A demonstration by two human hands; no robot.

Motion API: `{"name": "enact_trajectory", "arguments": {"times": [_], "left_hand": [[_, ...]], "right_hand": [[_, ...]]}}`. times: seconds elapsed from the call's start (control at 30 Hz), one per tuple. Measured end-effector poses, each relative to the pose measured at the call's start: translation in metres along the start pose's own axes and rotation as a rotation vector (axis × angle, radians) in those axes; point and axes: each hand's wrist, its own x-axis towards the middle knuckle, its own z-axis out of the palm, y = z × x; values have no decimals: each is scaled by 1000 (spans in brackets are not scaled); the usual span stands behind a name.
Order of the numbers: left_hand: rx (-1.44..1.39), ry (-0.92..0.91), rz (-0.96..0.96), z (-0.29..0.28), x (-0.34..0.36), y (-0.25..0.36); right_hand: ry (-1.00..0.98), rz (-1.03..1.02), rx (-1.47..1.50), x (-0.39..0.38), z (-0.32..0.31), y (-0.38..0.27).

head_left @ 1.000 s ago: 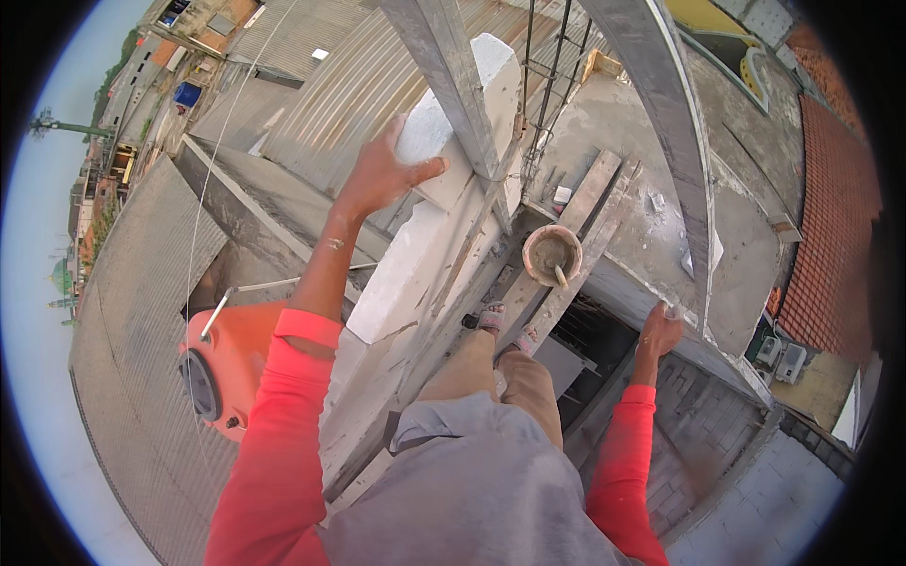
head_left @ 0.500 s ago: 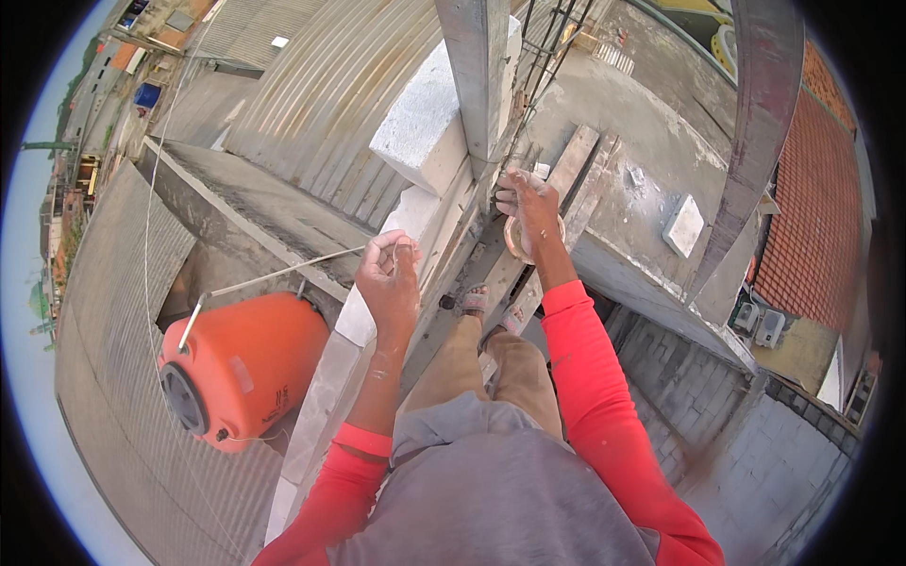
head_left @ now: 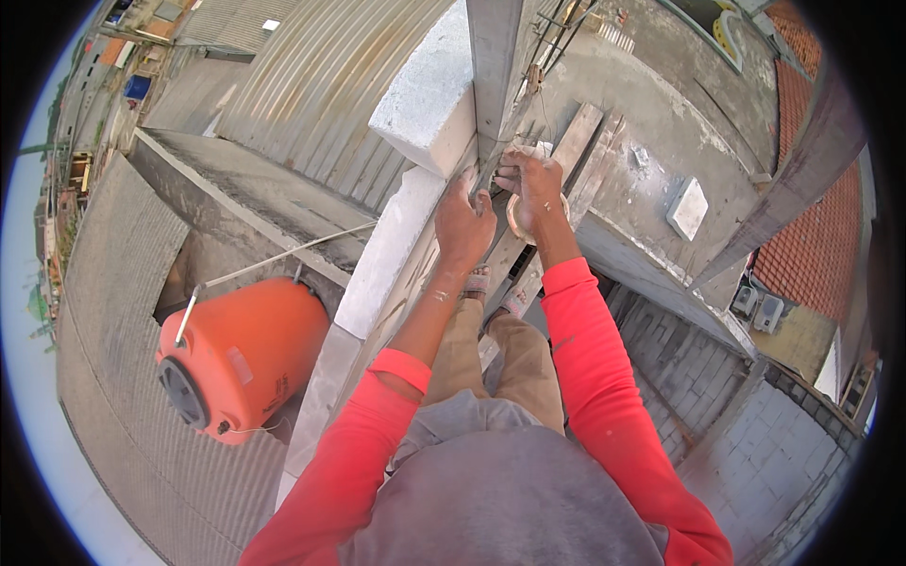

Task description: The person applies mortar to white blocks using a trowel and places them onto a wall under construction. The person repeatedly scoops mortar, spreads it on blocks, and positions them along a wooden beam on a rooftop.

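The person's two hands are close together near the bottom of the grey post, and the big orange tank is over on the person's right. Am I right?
Almost! The big orange tank is on the person's left, as the head view shows. The left hand and right hand are indeed close together near the bottom of the grey post.

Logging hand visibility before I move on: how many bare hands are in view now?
2. The left hand shows beside the white block wall, near the grey post; the right hand is to its right, partly covering the round bucket. No other hand shows.
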Motion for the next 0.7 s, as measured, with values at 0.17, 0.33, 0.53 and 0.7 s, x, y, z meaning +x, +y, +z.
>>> {"name": "enact_trajectory", "arguments": {"times": [0.17,0.33,0.53,0.7], "left_hand": [[-66,-15,31,22,35,-17],[44,10,90,26,37,-23],[85,109,176,29,31,-20],[80,63,146,19,27,-11]], "right_hand": [[-81,2,-124,0,-14,26],[-247,26,-103,10,-24,58],[-278,121,16,32,-27,69],[-331,183,265,16,-35,66]]}}
